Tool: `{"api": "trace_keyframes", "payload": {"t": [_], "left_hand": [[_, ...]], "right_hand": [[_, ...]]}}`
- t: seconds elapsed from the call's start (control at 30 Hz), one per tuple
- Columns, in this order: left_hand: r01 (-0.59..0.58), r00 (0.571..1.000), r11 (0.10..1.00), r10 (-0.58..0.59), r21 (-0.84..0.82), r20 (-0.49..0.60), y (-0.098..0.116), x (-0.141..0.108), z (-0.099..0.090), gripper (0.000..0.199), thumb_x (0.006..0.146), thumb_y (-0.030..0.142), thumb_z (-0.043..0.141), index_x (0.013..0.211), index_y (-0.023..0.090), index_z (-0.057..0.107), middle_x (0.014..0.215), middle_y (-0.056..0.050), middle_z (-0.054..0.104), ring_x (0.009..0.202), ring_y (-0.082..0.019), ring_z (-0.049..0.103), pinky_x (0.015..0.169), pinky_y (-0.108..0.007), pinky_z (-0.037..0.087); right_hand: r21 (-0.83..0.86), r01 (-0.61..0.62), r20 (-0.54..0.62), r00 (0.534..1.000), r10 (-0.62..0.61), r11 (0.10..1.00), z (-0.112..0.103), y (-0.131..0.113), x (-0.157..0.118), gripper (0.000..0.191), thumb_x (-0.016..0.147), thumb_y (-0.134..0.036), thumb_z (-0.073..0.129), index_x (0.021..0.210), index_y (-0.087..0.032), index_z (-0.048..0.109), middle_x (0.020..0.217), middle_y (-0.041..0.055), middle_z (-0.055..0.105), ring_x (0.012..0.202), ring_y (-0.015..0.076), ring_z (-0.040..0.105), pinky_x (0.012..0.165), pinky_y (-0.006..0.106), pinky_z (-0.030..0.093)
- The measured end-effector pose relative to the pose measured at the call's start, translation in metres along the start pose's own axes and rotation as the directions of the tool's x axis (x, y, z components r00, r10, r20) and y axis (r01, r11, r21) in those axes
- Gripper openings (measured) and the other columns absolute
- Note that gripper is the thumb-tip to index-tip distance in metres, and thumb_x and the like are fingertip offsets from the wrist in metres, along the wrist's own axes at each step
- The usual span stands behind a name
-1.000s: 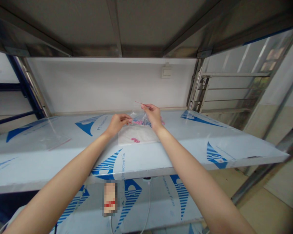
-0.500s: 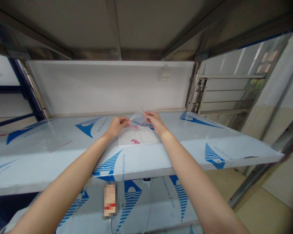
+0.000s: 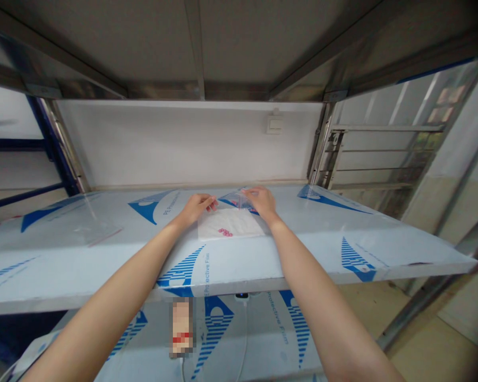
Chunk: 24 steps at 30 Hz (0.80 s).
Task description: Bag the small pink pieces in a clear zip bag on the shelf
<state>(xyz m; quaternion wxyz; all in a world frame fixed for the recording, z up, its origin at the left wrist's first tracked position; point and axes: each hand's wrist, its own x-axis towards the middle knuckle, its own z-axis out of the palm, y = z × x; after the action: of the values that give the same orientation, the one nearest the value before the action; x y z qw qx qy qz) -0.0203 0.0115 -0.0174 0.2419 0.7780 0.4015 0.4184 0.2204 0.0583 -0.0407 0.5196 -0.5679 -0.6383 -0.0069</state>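
A white sheet (image 3: 245,225) lies on the film-covered surface, with a small cluster of pink beads (image 3: 225,232) near its front edge. At the back of the sheet is a clear plastic bag (image 3: 239,200), and pinkish-red bits show through it. My right hand (image 3: 262,202) pinches the bag's upper right edge. To the left of the bag, my left hand (image 3: 199,208) has its fingers drawn together over the sheet's back left corner. Something pinkish shows at those fingertips, too small to make out.
Another clear bag (image 3: 103,234) lies flat on the blue-and-white film (image 3: 139,257) at left. Below the front edge, a blurred-out phone-like object (image 3: 182,326) and a small charger (image 3: 242,296) trail white cables. Metal posts and a low panel overhead (image 3: 159,48) frame the space.
The left hand has come away from the plastic bag. My right hand has lowered the bag toward the surface, and it lies flatter. The view has shifted slightly.
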Motion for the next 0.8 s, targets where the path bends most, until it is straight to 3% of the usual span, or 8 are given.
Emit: {"api": "trace_keyframes", "payload": {"t": [0.17, 0.23, 0.4, 0.53, 0.6, 0.67, 0.73, 0.8], "left_hand": [[0.001, 1.0, 1.0, -0.002, -0.025, -0.018, -0.001, 0.001, -0.002, 0.04, 0.081, 0.048, 0.048, 0.078, 0.013, 0.069, 0.067, -0.007, 0.068, 0.063, -0.016, 0.059, 0.066, -0.028, 0.046], [0.008, 1.0, 1.0, -0.008, -0.017, -0.029, -0.002, 0.002, -0.003, 0.04, 0.082, 0.047, 0.048, 0.077, 0.013, 0.068, 0.067, -0.007, 0.068, 0.063, -0.016, 0.059, 0.066, -0.028, 0.046], [0.015, 0.999, 0.982, -0.007, 0.187, -0.043, -0.004, 0.001, -0.01, 0.037, 0.087, 0.042, 0.042, 0.08, 0.015, 0.067, 0.075, -0.008, 0.07, 0.069, -0.019, 0.062, 0.07, -0.03, 0.046], [0.07, 0.975, 0.791, 0.075, 0.607, -0.211, 0.006, -0.008, -0.024, 0.027, 0.087, 0.03, 0.045, 0.095, 0.016, 0.067, 0.102, -0.014, 0.067, 0.097, -0.027, 0.061, 0.086, -0.038, 0.043], [0.129, 0.942, 0.671, 0.148, 0.73, -0.302, 0.013, -0.015, -0.036, 0.029, 0.086, 0.026, 0.046, 0.106, 0.015, 0.064, 0.114, -0.017, 0.061, 0.11, -0.031, 0.054, 0.092, -0.042, 0.04], [0.21, 0.908, 0.621, 0.162, 0.756, -0.386, 0.017, -0.024, -0.056, 0.034, 0.087, 0.027, 0.045, 0.116, 0.015, 0.059, 0.119, -0.017, 0.057, 0.114, -0.032, 0.051, 0.094, -0.043, 0.04], [0.315, 0.88, 0.589, 0.111, 0.744, -0.461, 0.012, -0.039, -0.082, 0.038, 0.088, 0.032, 0.043, 0.119, 0.016, 0.057, 0.12, -0.017, 0.056, 0.115, -0.032, 0.05, 0.095, -0.043, 0.041], [0.392, 0.896, 0.515, -0.028, 0.762, -0.442, -0.004, -0.061, -0.115, 0.044, 0.086, 0.043, 0.047, 0.119, 0.016, 0.057, 0.126, -0.018, 0.053, 0.12, -0.035, 0.046, 0.097, -0.047, 0.039]], "right_hand": [[-0.242, 0.044, 0.173, 0.985, -0.002, 0.969, 0.001, -0.005, -0.004, 0.025, 0.083, -0.04, 0.059, 0.08, -0.021, 0.075, 0.097, 0.0109, 0.068, 0.099, 0.0256, 0.056, 0.086, 0.039, 0.038], [-0.283, 0.088, 0.181, 0.983, -0.037, 0.955, -0.001, -0.007, -0.004, 0.022, 0.085, -0.034, 0.057, 0.082, -0.021, 0.075, 0.102, 0.0108, 0.067, 0.101, 0.0266, 0.055, 0.086, 0.04, 0.035], [-0.268, 0.09, -0.14, 0.981, -0.131, 0.959, -0.015, -0.022, -0.005, 0.028, 0.091, -0.027, 0.045, 0.094, -0.018, 0.072, 0.104, 0.0125, 0.065, 0.101, 0.0258, 0.053, 0.084, 0.037, 0.032], [-0.228, 0.089, -0.314, 0.936, -0.159, 0.97, -0.025, -0.028, -0.005, 0.031, 0.094, -0.025, 0.038, 0.096, -0.017, 0.068, 0.102, 0.0111, 0.064, 0.099, 0.0245, 0.052, 0.08, 0.035, 0.029], [-0.242, 0.113, -0.302, 0.935, -0.185, 0.964, -0.026, -0.028, -0.006, 0.031, 0.094, -0.024, 0.037, 0.096, -0.017, 0.067, 0.101, 0.0108, 0.063, 0.098, 0.0242, 0.052, 0.08, 0.034, 0.028], [-0.27, 0.152, -0.254, 0.941, -0.223, 0.951, -0.024, -0.029, -0.007, 0.03, 0.094, -0.024, 0.038, 0.095, -0.017, 0.067, 0.1, 0.0108, 0.064, 0.097, 0.0238, 0.051, 0.08, 0.034, 0.027], [-0.296, 0.195, -0.198, 0.945, -0.259, 0.935, -0.022, -0.03, -0.009, 0.029, 0.093, -0.023, 0.039, 0.094, -0.016, 0.068, 0.098, 0.0107, 0.064, 0.096, 0.0236, 0.051, 0.08, 0.034, 0.026], [-0.312, 0.223, -0.165, 0.945, -0.284, 0.923, -0.02, -0.031, -0.01, 0.028, 0.093, -0.023, 0.04, 0.093, -0.016, 0.068, 0.097, 0.0105, 0.065, 0.095, 0.0233, 0.051, 0.08, 0.034, 0.027]]}}
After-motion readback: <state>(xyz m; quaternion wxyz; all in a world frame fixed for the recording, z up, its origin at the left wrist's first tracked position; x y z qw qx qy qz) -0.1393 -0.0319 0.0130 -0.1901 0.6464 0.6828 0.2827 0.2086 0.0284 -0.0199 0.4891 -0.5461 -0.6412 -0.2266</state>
